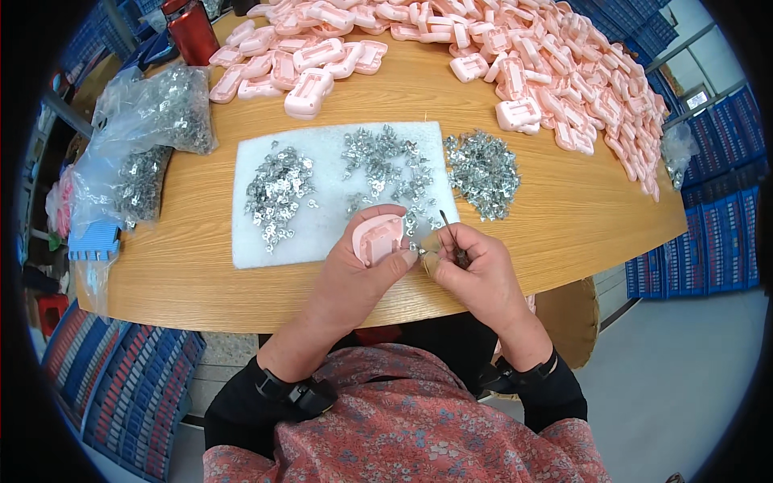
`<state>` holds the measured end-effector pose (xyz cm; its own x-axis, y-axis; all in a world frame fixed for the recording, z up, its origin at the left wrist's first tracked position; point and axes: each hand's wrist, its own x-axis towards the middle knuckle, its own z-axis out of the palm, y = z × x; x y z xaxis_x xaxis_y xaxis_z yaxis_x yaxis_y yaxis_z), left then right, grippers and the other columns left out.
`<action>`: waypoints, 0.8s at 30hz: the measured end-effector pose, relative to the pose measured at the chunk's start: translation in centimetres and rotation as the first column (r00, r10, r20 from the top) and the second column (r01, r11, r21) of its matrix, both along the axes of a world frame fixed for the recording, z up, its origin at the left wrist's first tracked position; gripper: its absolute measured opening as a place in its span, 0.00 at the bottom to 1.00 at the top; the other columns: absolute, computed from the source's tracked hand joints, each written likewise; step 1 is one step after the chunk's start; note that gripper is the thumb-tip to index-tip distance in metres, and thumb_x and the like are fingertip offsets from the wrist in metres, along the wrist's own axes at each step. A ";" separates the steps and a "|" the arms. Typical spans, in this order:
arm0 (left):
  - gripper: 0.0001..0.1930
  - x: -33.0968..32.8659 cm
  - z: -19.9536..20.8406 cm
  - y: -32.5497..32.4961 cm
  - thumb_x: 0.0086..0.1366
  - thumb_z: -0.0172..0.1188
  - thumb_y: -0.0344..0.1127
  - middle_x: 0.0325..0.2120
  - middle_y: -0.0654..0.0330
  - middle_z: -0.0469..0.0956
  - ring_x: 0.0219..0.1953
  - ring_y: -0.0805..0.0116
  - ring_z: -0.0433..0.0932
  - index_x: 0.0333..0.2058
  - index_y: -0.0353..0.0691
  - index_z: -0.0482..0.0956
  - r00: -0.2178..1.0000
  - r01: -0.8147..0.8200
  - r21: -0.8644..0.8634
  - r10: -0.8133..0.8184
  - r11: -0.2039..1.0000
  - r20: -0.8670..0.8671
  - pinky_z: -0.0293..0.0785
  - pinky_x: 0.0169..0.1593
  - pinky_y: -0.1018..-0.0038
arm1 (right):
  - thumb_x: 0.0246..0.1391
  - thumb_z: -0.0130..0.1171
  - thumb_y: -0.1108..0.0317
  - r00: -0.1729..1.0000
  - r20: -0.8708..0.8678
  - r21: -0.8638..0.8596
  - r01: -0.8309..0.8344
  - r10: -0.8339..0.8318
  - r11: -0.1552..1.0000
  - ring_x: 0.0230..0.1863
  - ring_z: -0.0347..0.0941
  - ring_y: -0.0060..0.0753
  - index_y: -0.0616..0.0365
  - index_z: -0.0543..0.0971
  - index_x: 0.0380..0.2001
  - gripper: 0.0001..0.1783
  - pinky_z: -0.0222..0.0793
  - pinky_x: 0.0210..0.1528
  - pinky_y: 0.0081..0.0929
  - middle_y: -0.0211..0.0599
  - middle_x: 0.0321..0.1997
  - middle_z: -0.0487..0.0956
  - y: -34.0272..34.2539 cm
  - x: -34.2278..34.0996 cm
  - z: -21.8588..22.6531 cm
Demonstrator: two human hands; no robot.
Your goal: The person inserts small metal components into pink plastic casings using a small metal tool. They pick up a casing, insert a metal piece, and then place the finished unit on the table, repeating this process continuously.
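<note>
My left hand [354, 262] is closed round a pale pink plastic shell [378, 239], its hollow inner side turned up. In my right hand [479, 266] is a thin, dark, pointed tool [452, 237], its tip pointing up and away; its exact kind is unclear. Tan covers wrap the right thumb and forefinger. A small shiny metal piece [418, 250] shows where the fingertips of both hands meet, beside the shell. Just beyond the hands lies a white foam sheet [322, 217], bearing loose heaps of small metal clips [278, 189].
Another heap of metal clips [483, 175] sits right of the foam. Pink shells [555, 80] are piled along the table's far side. Clear bags of metal parts [173, 109] and a red flask [191, 32] stand at left. Blue racks [696, 241] flank the wooden table [185, 282].
</note>
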<state>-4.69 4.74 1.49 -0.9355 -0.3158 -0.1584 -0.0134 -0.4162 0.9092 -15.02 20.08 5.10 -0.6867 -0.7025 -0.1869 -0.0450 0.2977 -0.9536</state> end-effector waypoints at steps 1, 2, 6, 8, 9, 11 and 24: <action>0.24 0.1 0.0 0.0 0.66 0.61 0.30 0.37 0.65 0.74 0.39 0.78 0.74 0.59 0.41 0.67 1.000 0.006 -0.044 -0.007 0.999 -0.009 0.75 0.43 0.76 | 0.51 0.60 0.76 0.999 0.031 0.009 -0.014 0.014 1.000 0.28 0.61 0.10 0.62 0.78 0.36 0.07 0.61 0.31 0.16 0.18 0.26 0.68 0.2 -0.2 -0.2; 0.24 0.2 0.0 0.1 0.66 0.61 0.30 0.36 0.66 0.74 0.39 0.78 0.74 0.60 0.42 0.67 1.000 0.012 -0.088 -0.014 0.996 -0.017 0.75 0.43 0.76 | 0.51 0.60 0.76 0.998 0.062 0.018 -0.030 0.028 0.999 0.28 0.61 0.10 0.62 0.78 0.36 0.07 0.61 0.31 0.16 0.17 0.26 0.68 0.3 -0.4 -0.5; 0.23 0.1 1.6 -0.8 0.69 0.57 0.35 0.36 0.64 0.74 0.38 0.76 0.74 0.61 0.39 0.66 0.996 0.060 0.389 -0.079 0.919 0.033 0.77 0.41 0.73 | 0.55 0.59 0.75 0.978 0.206 -0.079 0.063 -0.045 0.995 0.30 0.62 0.09 0.60 0.77 0.36 0.06 0.61 0.34 0.14 0.16 0.29 0.69 0.6 -0.9 -1.1; 0.24 0.5 1.5 -2.3 0.71 0.53 0.40 0.35 0.62 0.75 0.35 0.73 0.75 0.61 0.36 0.64 0.982 0.189 0.679 -0.151 0.710 -0.115 0.78 0.41 0.69 | 0.57 0.59 0.74 0.958 0.281 -0.142 0.098 -0.055 0.985 0.32 0.63 0.09 0.60 0.77 0.38 0.05 0.61 0.34 0.13 0.17 0.31 0.71 0.6 -0.7 -0.4; 0.24 0.5 1.2 -2.6 0.71 0.53 0.39 0.36 0.62 0.76 0.36 0.73 0.75 0.61 0.36 0.65 0.978 0.207 0.680 -0.166 0.703 -0.126 0.79 0.41 0.69 | 0.58 0.59 0.74 0.958 0.285 -0.162 0.077 -0.028 0.984 0.32 0.64 0.09 0.60 0.77 0.38 0.05 0.62 0.35 0.13 0.17 0.31 0.71 0.7 -0.7 -0.2; 0.22 0.5 0.7 -3.0 0.71 0.53 0.38 0.37 0.62 0.77 0.37 0.72 0.77 0.60 0.36 0.66 0.969 0.245 0.681 -0.197 0.690 -0.149 0.79 0.42 0.68 | 0.59 0.59 0.74 0.956 0.292 -0.203 0.036 0.025 0.979 0.33 0.65 0.09 0.59 0.76 0.39 0.06 0.62 0.36 0.13 0.17 0.33 0.72 0.8 -0.7 0.1; 0.25 0.6 0.3 -1.0 0.68 0.53 0.24 0.50 0.57 0.75 0.48 0.67 0.79 0.63 0.39 0.63 0.977 0.205 0.269 -0.213 0.941 0.002 0.80 0.52 0.68 | 0.60 0.60 0.72 0.953 0.300 -0.211 0.026 0.039 0.977 0.35 0.71 0.15 0.62 0.77 0.39 0.06 0.69 0.43 0.17 0.24 0.34 0.77 1.0 -0.1 0.1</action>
<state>-4.11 3.78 1.82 -0.9692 -0.0562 -0.2396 -0.1523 -0.6275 0.7636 -15.08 21.06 5.17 -0.6164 -0.7525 -0.2317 0.2524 0.0900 -0.9634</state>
